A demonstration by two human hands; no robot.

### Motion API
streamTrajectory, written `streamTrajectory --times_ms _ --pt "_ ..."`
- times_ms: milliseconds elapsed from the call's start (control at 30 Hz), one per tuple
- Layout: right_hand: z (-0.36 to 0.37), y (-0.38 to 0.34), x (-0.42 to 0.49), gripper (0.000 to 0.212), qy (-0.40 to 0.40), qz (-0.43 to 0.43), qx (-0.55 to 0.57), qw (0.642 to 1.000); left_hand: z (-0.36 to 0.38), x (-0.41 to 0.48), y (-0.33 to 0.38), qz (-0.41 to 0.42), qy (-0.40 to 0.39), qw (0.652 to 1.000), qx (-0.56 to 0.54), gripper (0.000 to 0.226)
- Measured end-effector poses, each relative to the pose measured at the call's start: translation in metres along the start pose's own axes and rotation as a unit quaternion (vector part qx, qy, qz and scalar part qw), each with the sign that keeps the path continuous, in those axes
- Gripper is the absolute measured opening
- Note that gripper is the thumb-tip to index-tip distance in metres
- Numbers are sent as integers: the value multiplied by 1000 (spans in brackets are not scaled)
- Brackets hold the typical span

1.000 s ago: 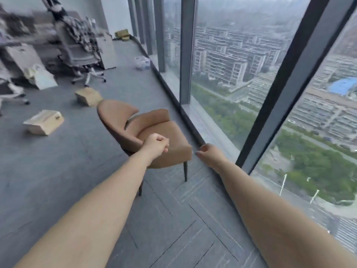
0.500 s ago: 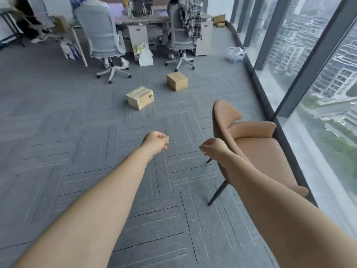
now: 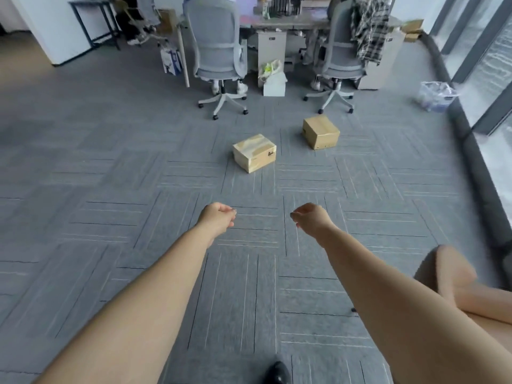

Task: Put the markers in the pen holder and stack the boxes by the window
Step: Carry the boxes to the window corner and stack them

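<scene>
Two cardboard boxes lie apart on the grey carpet ahead. The paler box (image 3: 254,153) is straight in front, the browner box (image 3: 320,131) farther and to the right. My left hand (image 3: 217,217) and my right hand (image 3: 311,217) are stretched out side by side above the floor, well short of the boxes, both loosely curled with nothing in them. No markers or pen holder are in view.
Two grey office chairs (image 3: 219,54) (image 3: 339,62) stand at a desk (image 3: 291,22) behind the boxes. The window (image 3: 493,87) and its dark sill run along the right. A tan chair (image 3: 454,278) is at my lower right. A clear bin (image 3: 436,95) sits by the window.
My view has swung left, away from the window toward the room. The tan chair slid from centre to the lower right, and the boxes now lie straight ahead. Both hands stay curled.
</scene>
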State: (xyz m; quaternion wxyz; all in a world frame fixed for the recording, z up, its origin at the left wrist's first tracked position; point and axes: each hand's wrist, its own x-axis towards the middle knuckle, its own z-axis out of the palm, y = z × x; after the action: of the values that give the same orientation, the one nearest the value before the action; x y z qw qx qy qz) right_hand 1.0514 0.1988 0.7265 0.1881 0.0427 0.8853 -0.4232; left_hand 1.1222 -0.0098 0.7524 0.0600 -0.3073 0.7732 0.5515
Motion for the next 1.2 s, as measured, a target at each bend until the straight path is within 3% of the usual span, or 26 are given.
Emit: streamTrajectory --times_ms 167,300,400,567,667,900,1067,1200 --pt "-24 -76 130 22 6 -23 -11 1000 -14 129 78 12 24 999 -25 10" --pt "-21 -114 238 34 46 -10 27 999 -17 252 110 -3 40 998 -51 7" --pt "-11 -141 324 20 75 4 71 995 -17 351 132 -19 47 995 -84 14" --pt "-5 -198 457 9 86 24 166 982 -19 490 190 -47 2 989 -138 6" --pt "-7 -226 532 12 75 44 201 976 -20 561 219 -66 1 986 -154 5" --pt "-7 -259 738 27 27 47 207 977 1 745 256 -111 3 982 -156 53" --pt "8 -269 896 37 -14 79 165 983 37 890 266 -169 17 971 -168 67" --pt "30 -274 1000 57 -52 103 101 988 57 993 261 -229 13 958 -173 81"
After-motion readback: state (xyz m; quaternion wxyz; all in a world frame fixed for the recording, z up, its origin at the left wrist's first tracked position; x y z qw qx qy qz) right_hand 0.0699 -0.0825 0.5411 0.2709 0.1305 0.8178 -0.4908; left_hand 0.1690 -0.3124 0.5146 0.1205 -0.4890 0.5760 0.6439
